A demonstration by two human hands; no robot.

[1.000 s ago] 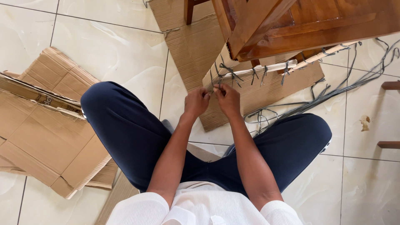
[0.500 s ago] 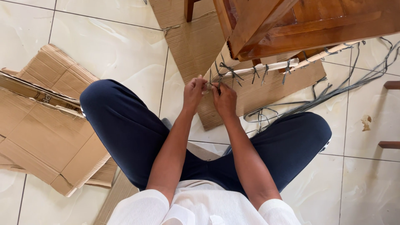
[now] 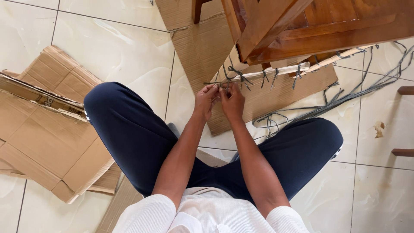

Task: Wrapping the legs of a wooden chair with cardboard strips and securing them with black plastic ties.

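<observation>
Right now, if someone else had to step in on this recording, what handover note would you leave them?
Left hand and right hand: fingers pinched together on a thin dark strand at the near end of the pale slat.
The slat sits under the wooden furniture frame, above a cardboard sheet.
Done: several knotted ties already hang along the slat.
Left: the strand in the fingers looks unfinished; a bundle of loose strands lies on the tiled floor by the right knee.
Flattened boxes lie to the left.
</observation>
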